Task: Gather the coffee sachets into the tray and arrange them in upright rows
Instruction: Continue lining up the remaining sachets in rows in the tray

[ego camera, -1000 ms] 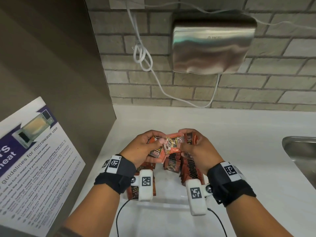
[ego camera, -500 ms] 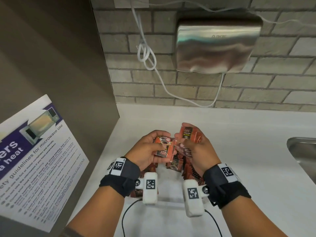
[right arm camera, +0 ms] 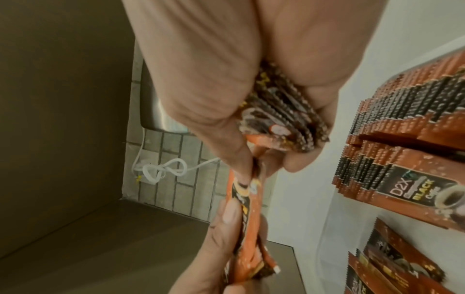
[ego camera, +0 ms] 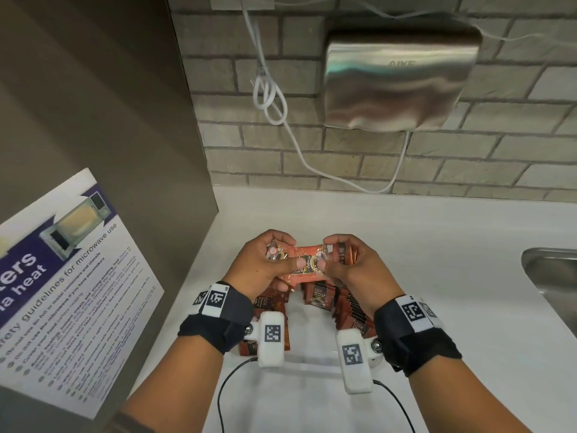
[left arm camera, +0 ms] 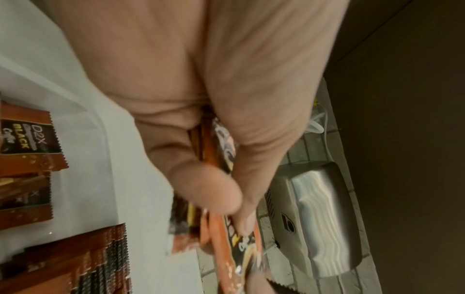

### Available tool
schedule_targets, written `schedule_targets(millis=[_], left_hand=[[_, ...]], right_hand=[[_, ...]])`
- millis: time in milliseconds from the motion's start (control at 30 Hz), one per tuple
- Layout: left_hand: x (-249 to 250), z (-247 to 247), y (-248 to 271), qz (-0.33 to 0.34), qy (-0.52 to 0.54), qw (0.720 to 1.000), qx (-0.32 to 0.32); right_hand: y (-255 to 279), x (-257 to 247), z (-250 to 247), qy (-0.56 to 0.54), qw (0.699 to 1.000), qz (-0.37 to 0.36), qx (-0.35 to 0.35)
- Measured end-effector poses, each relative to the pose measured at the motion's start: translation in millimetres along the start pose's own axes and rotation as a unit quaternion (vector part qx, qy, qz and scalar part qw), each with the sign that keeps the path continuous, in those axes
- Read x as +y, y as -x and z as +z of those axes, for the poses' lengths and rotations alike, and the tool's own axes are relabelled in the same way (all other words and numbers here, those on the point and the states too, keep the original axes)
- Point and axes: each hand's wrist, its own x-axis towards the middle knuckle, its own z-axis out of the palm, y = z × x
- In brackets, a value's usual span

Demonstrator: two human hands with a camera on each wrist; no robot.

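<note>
Both hands hover over a clear tray (ego camera: 312,359) on the white counter. My left hand (ego camera: 265,265) pinches an orange coffee sachet (ego camera: 304,267) by its left end, thumb on top. My right hand (ego camera: 352,267) pinches the same sachet (right arm camera: 242,214) at its right end and also holds a fanned stack of sachets (right arm camera: 281,117) in its palm. Brown-orange sachets stand in upright rows (ego camera: 352,314) in the tray below, also seen as rows (left arm camera: 83,264) in the left wrist view.
A steel hand dryer (ego camera: 399,79) hangs on the brick wall, with a looped white cable (ego camera: 270,98) beside it. A brown panel with a microwave notice (ego camera: 62,292) stands at the left. A steel sink (ego camera: 552,276) edge lies at the right.
The hands came closer together, and the sachet turned flat between them; now both hands pinch it, one at each end. The view shifted slightly.
</note>
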Motion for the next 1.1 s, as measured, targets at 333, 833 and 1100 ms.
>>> schedule_targets(millis=[333, 833, 1100], left_hand=[[14.0, 15.1, 0.1, 0.071, -0.074, 0.993, -0.057], [2.2, 11.0, -11.5, 0.049, 0.040, 0.998, 0.011], [-5.8, 15.0, -9.3, 0.038, 0.027, 0.999, -0.026]], right_hand=[[5.5, 3.4, 7.0, -0.005, 0.986, 0.100, -0.134], [-0.2, 1.2, 15.6, 0.002, 0.999, 0.042, 0.004], [-9.4, -2.0, 15.2, -0.104, 0.992, -0.007, 0.069]])
